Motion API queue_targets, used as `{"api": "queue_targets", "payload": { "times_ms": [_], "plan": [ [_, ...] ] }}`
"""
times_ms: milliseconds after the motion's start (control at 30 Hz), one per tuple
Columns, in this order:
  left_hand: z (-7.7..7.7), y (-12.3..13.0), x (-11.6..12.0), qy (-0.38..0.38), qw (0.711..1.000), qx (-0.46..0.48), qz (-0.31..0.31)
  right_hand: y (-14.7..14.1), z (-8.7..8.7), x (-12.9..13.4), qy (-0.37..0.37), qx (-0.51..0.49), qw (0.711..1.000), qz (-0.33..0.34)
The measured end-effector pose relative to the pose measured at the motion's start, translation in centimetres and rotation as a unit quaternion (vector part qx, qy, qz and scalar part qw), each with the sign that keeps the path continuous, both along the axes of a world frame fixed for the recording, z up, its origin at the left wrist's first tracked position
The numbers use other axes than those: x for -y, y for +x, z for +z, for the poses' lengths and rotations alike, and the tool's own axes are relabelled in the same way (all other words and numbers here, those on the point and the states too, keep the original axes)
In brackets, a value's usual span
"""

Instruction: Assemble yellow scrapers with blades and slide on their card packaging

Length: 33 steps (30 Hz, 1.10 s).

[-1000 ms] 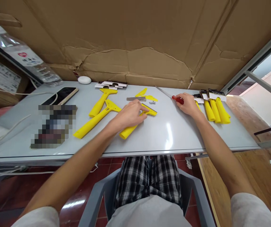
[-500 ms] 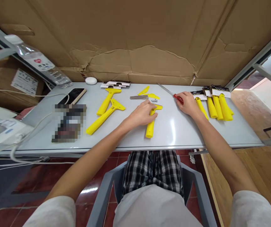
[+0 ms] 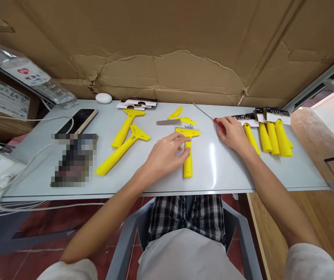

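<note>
A yellow scraper (image 3: 187, 163) lies on the table in front of me, its wide head pointing away. My left hand (image 3: 165, 153) is just at its left side, fingers apart and thumb reaching over the handle; whether it touches, I cannot tell. My right hand (image 3: 233, 134) is closed round the red handle of a screwdriver (image 3: 204, 112), whose shaft points away to the left. Beyond the scraper's head are a small heap of screws (image 3: 189, 126), a stack of grey blades (image 3: 168, 122) and two yellow cover pieces (image 3: 175, 112) (image 3: 187, 121).
Two more yellow scrapers (image 3: 125, 130) (image 3: 117, 155) lie to the left, with black-and-white cards (image 3: 143, 103) behind. Several carded yellow scrapers (image 3: 283, 140) sit at the right. Further left are a phone (image 3: 78, 121), a white oval object (image 3: 103, 98), cables and a plastic bottle (image 3: 33, 74). Cardboard (image 3: 167, 50) walls the back.
My left hand has drawn back from the scraper's head and its fingers have spread, showing the head. My right hand still holds the screwdriver. The view has shifted slightly.
</note>
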<state>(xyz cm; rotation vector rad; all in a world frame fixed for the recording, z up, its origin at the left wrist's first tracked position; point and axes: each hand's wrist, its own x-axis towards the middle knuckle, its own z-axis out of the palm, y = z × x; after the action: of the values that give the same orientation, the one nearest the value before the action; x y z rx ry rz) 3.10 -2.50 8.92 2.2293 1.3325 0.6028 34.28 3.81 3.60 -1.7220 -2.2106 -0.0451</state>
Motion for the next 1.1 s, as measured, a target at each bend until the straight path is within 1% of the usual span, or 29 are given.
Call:
{"api": "queue_targets", "payload": {
  "times_ms": [67,100,200,300,400,500,567,667,733,967,1100],
  "plan": [
    [-0.2,-1.6,0.8,-0.001,1.0,0.027,0.017,-0.2,0.3,0.3,-0.002,0.008,1.0,-0.006],
    [-0.6,-2.5,1.3,0.0,0.999,0.031,0.031,-0.4,0.4,0.6,0.001,0.014,1.0,-0.01],
    [-2.5,-4.8,2.9,0.034,0.996,0.025,0.076,-1.4,1.1,2.1,0.019,0.019,1.0,-0.012],
    [-4.7,-6.0,4.7,0.059,0.996,0.008,0.07,-3.3,1.4,5.1,0.013,-0.012,1.0,0.017],
    [-6.0,-6.5,5.7,0.101,0.994,-0.002,0.051,-5.3,0.6,8.7,-0.037,-0.033,0.998,0.046],
    [-6.2,-6.9,5.3,0.129,0.991,-0.014,0.041,-6.7,-0.8,11.3,-0.085,-0.044,0.994,0.054],
    [-6.2,-7.0,4.5,0.135,0.989,-0.03,0.044,-7.2,-1.5,12.1,-0.09,-0.044,0.994,0.047],
    [-6.4,-6.8,3.3,0.132,0.988,-0.062,0.05,-7.5,-1.9,12.1,-0.084,-0.04,0.995,0.037],
    [-6.6,-6.5,3.0,0.127,0.987,-0.087,0.053,-7.6,-1.8,11.9,-0.082,-0.039,0.995,0.035],
    [-6.8,-5.8,3.4,0.125,0.975,-0.179,0.052,-7.7,-2.3,12.1,-0.053,-0.002,0.999,0.006],
    [-6.9,-5.9,3.4,0.126,0.97,-0.201,0.051,-7.8,-2.2,12.2,-0.068,0.033,0.997,-0.014]
  ]
}}
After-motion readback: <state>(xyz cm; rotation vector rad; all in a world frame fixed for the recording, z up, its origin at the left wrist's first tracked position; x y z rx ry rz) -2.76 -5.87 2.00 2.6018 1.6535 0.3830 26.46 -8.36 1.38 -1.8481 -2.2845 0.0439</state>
